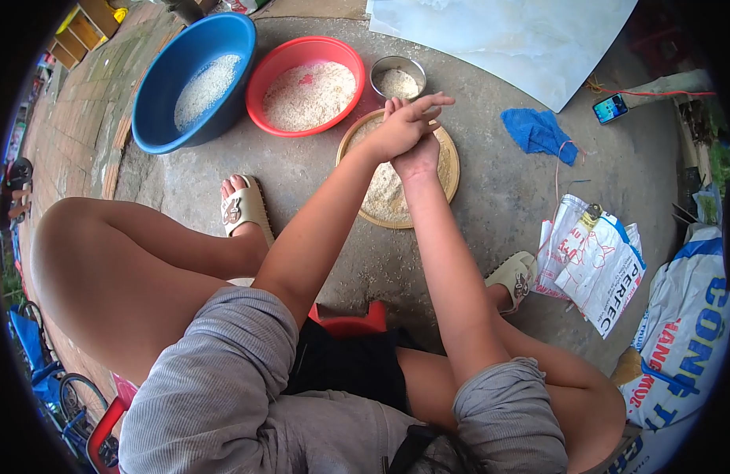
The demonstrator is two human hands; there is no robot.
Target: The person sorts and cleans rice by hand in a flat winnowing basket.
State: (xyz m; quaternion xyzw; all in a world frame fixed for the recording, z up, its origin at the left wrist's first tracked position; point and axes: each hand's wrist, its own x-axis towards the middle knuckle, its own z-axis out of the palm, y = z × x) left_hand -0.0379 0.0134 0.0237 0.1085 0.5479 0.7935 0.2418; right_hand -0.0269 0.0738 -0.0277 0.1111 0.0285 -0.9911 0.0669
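My left hand [406, 126] lies across my right hand [419, 158], palms together, above a round woven tray [453, 178]. The left fingers are stretched out toward the right. Fingertips of the right hand show behind the left, pointing away from me; most of its palm is covered. Whether anything lies between the palms is hidden. Pale grain, like rice, with finer meal [387, 193] is spread in the tray below. Beyond the hands stands a small metal bowl [398, 63] with some grain in it.
A red basin [257, 99] and a blue basin [148, 118] hold pale grain. A blue cloth [536, 133], a phone [610, 109], a printed sack [598, 268] and a larger sack [684, 324] lie to the right. A pale sheet [507, 43] covers the ground ahead.
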